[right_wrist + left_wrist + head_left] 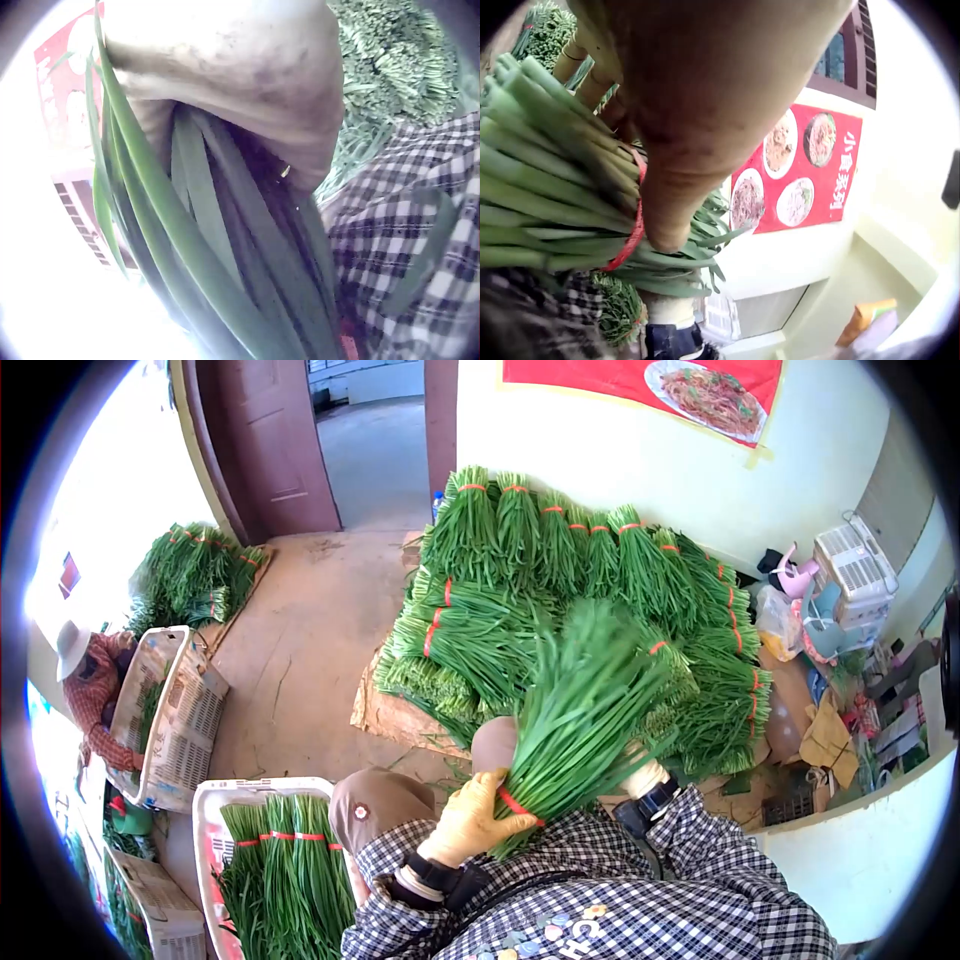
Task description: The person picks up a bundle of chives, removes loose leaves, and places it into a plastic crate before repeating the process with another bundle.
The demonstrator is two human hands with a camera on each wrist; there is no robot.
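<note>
Sheaf: a bundle of green leaves [590, 720] is held slantwise in front of the checked shirt [640, 905], stems toward the body, blurred tips fanned over the piled bundles [480, 640].
Left grip: the stem end is clasped by the gloved left hand [470, 822], thumb pressed beside the red band [520, 808].
Right grip: leaves are enclosed by the right hand [232, 82]; its fingertips are hidden.
Slip risk: outer stems could be shed if the band is pushed endward by the thumb.
Leaf risk: blades could be creased or torn if squeezed hard by the right hand.
Snag risk: tips could be caught on the pile, which is overhung closely.
Edges: the near-left side is bounded by the knees [375, 810] and the crate [262, 786].
Room: more space is offered by the floor [300, 620] between crate and pile, and above.
</note>
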